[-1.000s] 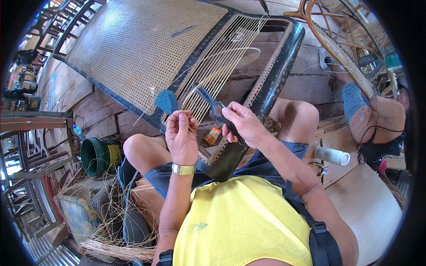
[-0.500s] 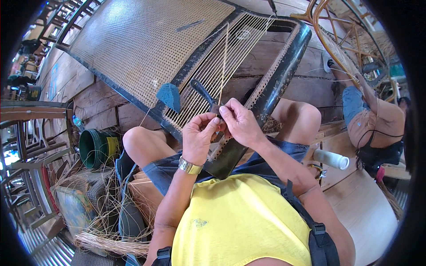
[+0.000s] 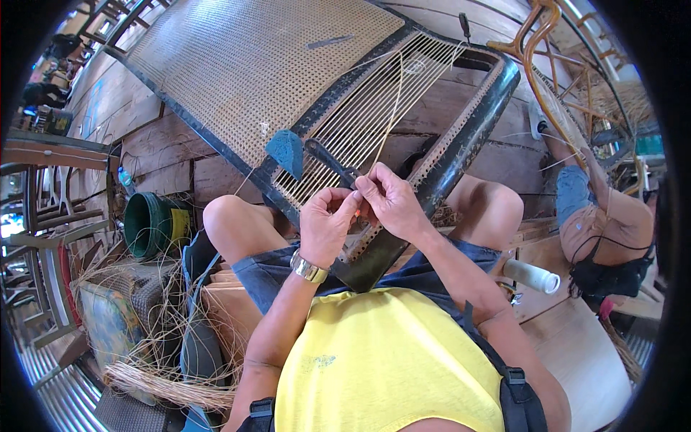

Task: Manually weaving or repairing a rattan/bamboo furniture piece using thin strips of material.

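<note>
A dark chair frame [image 3: 471, 126] leans across my lap, its opening strung with parallel pale cane strands [image 3: 392, 101]. Closed in a pinch, my right hand [image 3: 394, 204] grips a loose cane strand [image 3: 392, 119] that curves up over the strung ones. My left hand [image 3: 324, 225] meets it at the fingertips, thumb and finger pressed together; what lies between them is hidden. Just beyond my fingers rests a black-handled tool [image 3: 327, 155], its far end hidden near my right hand. A blue wedge, perhaps sponge [image 3: 286, 153], sits on the frame to the left.
Finished woven cane [image 3: 237, 72] fills the larger panel, with a thin grey strip [image 3: 330, 42] on it. A green bucket [image 3: 147, 225] and bundled cane [image 3: 169, 385] are at left. Another person [image 3: 608, 223] sits at right near a bent wooden piece [image 3: 533, 54] and a white cylinder [image 3: 531, 276].
The loose strand was nearly straight and now bows to the right. My hands stay together at almost the same spot. The whole chair frame appears shifted slightly right in view.
</note>
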Action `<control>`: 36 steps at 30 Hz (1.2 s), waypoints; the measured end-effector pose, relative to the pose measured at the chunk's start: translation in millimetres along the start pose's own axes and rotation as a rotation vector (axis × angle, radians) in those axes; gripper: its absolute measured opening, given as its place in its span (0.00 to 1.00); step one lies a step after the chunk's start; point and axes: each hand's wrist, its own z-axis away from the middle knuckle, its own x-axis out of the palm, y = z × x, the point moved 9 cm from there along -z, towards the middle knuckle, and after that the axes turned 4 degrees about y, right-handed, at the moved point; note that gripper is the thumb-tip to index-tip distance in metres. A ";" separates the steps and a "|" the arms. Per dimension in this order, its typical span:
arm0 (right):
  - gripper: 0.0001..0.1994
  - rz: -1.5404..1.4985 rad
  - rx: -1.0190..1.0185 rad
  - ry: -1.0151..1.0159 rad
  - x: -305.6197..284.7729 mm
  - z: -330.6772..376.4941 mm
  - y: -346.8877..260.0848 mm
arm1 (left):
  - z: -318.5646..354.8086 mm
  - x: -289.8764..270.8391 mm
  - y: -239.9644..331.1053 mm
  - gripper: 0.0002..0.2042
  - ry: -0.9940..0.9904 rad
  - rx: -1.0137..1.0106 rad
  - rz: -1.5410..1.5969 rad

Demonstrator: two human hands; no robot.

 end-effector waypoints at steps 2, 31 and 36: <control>0.14 0.045 -0.003 0.011 2.7 -5.9 -9.7 | -1.6 -4.7 2.6 0.08 0.029 0.033 -0.028; 0.13 0.086 0.087 -0.181 145.8 -147.2 -83.3 | 110.7 -212.9 67.7 0.16 0.276 0.405 -0.628; 0.16 -0.139 -0.093 0.191 -49.5 -267.4 -131.9 | 260.5 -333.8 -47.9 0.15 0.537 -0.059 -0.598</control>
